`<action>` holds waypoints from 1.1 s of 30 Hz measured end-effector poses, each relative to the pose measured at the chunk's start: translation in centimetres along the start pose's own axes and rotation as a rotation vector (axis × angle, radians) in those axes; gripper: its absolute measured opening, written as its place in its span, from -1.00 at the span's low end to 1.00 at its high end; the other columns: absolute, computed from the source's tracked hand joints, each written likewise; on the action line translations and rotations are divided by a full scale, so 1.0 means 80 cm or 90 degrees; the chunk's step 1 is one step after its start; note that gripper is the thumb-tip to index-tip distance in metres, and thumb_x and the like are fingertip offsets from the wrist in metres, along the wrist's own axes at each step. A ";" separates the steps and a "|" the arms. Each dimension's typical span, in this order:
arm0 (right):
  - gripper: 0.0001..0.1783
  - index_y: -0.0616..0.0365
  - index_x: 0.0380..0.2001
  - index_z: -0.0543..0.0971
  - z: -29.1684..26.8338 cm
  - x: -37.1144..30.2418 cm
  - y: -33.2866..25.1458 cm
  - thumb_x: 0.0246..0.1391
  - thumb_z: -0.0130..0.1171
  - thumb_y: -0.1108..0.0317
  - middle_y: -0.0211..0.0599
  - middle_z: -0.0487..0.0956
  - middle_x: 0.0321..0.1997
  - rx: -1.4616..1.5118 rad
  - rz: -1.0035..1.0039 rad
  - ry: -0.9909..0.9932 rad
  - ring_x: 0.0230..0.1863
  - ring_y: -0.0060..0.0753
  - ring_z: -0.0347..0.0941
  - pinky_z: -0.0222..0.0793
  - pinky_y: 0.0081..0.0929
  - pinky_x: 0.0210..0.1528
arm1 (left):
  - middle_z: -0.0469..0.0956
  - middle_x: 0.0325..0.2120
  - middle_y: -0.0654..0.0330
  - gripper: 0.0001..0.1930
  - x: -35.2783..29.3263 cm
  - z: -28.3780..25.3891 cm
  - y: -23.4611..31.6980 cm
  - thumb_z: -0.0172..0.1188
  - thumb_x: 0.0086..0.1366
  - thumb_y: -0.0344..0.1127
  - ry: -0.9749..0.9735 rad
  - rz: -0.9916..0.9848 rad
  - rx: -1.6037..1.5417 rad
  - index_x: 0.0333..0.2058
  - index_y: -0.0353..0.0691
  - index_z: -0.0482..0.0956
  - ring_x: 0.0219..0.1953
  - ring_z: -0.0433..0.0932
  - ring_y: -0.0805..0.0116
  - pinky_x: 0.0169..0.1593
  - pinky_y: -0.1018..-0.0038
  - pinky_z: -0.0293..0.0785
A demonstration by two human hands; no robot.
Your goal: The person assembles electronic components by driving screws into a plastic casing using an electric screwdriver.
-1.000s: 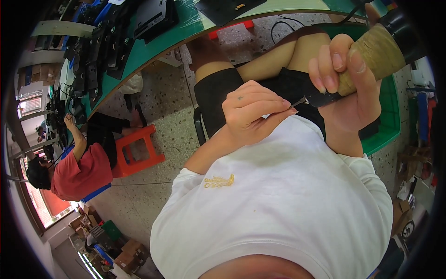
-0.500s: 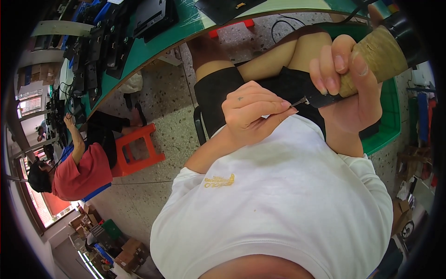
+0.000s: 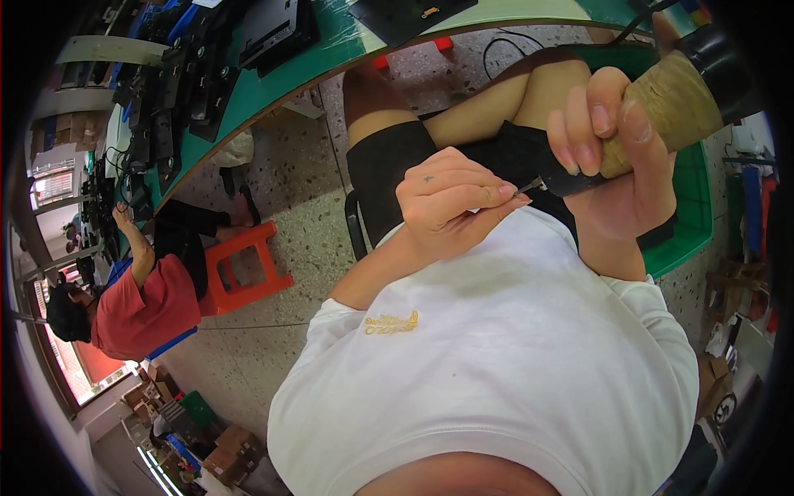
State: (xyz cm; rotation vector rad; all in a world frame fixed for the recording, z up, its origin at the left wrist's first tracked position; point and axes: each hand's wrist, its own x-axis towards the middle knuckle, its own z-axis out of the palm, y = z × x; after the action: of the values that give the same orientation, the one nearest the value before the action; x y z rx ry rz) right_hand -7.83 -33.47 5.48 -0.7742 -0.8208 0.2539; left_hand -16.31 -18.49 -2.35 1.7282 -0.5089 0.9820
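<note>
The tan-wrapped tool (image 3: 668, 106) lies inside the right hand (image 3: 624, 178), which is curled round it; its long axis slants from upper right to lower left, the thin bit (image 3: 533, 185) pointing at the left hand (image 3: 453, 200). The left thumb and finger pinch the bit, hiding its tip; the tool's rear fades into the dark rim.

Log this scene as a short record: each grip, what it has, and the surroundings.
Left grip: pinching a thin metal piece between thumb and finger
Right grip: wrapped around a tape-wrapped tool
Meeting point: metal piece at the tool's black lower end; too small to tell whether attached
Ahead: green table bearing a black panel
Right: green bin
Left: person in red top, red stool nearby
</note>
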 end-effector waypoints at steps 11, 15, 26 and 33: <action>-0.73 0.23 -0.32 0.34 -0.007 0.001 0.003 0.37 -0.19 0.25 -0.35 0.30 -0.26 0.018 0.041 -0.008 -0.41 -0.61 0.25 0.22 -0.57 -0.34 | 0.63 -0.55 0.21 -0.70 -0.006 0.003 -0.011 0.57 -0.16 -0.47 0.021 -0.042 0.016 -0.42 -0.26 0.65 -0.57 0.56 0.39 -0.48 0.56 0.39; -0.77 0.22 -0.19 0.32 -0.020 0.005 0.014 0.37 -0.20 0.26 -0.35 0.29 -0.26 0.047 0.066 0.006 -0.41 -0.61 0.24 0.22 -0.57 -0.33 | 0.64 -0.52 0.20 -0.66 -0.006 0.001 -0.018 0.59 -0.18 -0.41 0.023 -0.056 0.027 -0.39 -0.26 0.65 -0.54 0.58 0.38 -0.48 0.56 0.41; -0.28 -0.05 0.46 -0.12 -0.044 0.122 0.062 0.32 -0.14 0.28 -0.26 0.29 -0.24 0.072 -0.050 -0.083 -0.36 -0.51 0.25 0.22 -0.46 -0.29 | 0.53 -0.08 -0.16 -0.37 -0.057 -0.112 -0.178 0.33 0.02 0.12 -0.348 -0.638 0.795 -0.01 -0.19 0.56 0.15 0.37 -0.15 0.11 0.08 0.36; -0.29 -0.06 0.39 -0.03 -0.064 0.197 0.119 0.24 -0.06 0.49 -0.18 0.41 -0.38 -0.084 -0.104 -0.005 -0.54 -0.44 0.28 0.28 -0.37 -0.46 | 0.44 0.12 -0.06 -0.29 -0.058 -0.132 -0.297 0.20 0.11 0.25 -0.250 -0.647 0.677 0.12 -0.11 0.47 0.13 0.44 -0.12 0.12 0.12 0.40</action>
State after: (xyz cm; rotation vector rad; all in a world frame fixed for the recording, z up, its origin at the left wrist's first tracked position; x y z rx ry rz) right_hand 7.31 -21.78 5.41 -0.8254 -0.9101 0.0575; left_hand -5.51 -0.49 -18.42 2.6628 0.8009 0.0892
